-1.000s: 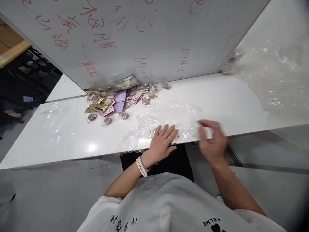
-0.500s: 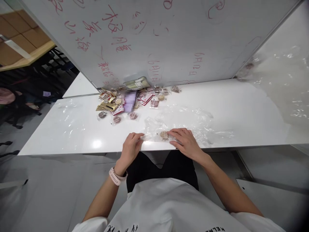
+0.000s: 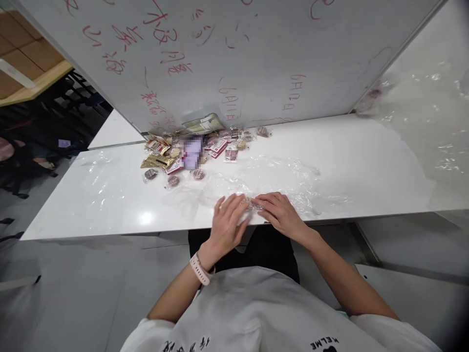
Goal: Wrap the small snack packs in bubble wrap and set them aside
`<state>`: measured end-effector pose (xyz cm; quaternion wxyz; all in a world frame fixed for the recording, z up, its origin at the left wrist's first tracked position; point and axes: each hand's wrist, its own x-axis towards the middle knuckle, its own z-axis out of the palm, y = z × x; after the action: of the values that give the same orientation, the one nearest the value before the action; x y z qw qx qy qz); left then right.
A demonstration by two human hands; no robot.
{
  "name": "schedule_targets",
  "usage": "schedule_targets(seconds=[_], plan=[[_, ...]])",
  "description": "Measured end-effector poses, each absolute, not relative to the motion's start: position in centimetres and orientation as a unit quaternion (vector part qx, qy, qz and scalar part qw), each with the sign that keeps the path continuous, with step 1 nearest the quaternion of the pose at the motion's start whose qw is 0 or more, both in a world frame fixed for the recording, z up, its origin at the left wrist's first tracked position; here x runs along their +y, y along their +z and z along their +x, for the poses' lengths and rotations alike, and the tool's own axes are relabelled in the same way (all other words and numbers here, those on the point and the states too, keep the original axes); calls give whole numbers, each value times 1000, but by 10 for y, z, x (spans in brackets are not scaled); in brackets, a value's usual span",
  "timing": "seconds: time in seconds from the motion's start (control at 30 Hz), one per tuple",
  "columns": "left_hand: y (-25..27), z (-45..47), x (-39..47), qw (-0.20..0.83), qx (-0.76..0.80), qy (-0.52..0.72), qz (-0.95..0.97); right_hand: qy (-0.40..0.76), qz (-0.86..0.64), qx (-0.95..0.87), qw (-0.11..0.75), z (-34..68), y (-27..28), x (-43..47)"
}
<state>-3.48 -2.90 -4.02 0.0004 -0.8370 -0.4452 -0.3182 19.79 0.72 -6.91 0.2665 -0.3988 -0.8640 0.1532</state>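
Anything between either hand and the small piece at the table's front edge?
No separate object visible: the left hand and right hand are right at the small piece, one on each side. Only clear plastic film lies around it; can't tell whether a layer separates skin from piece.

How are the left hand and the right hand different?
The left hand has a pale pink band at the wrist; the right hand has a bare wrist. The left hand points mostly forward; the right hand points mostly leftward. Both touch the clear plastic film near the table's front edge.
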Motion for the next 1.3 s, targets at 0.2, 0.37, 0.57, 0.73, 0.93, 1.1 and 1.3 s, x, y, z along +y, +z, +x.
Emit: schedule_targets(seconds=[0.2,0.37,0.57,0.73,0.93,1.1,1.3], plan=[[-46,-12,30,-126,-510,-213,-824,190,-411,-834,314,212,-60,28],[-28,-5,73,-122,-589,-112,-791,82,-523,-804,273,210,-56,58],[-23,-2,6,-174,-570,-335,-729,1,-438,-856,276,196,-59,41],[-32,-25,-31,-579,-520,-446,-443,79,-411,-881,222,194,-65,27],[-30,-10,21,-524,-540,-494,-435,87,-411,-881,216,195,-62,29],[-42,41,19,-288,-514,-301,-750,120,-416,-873,224,197,-73,31],[-57,42,14,-102,-482,-158,-856,74,-457,-832,307,205,-83,-12]])
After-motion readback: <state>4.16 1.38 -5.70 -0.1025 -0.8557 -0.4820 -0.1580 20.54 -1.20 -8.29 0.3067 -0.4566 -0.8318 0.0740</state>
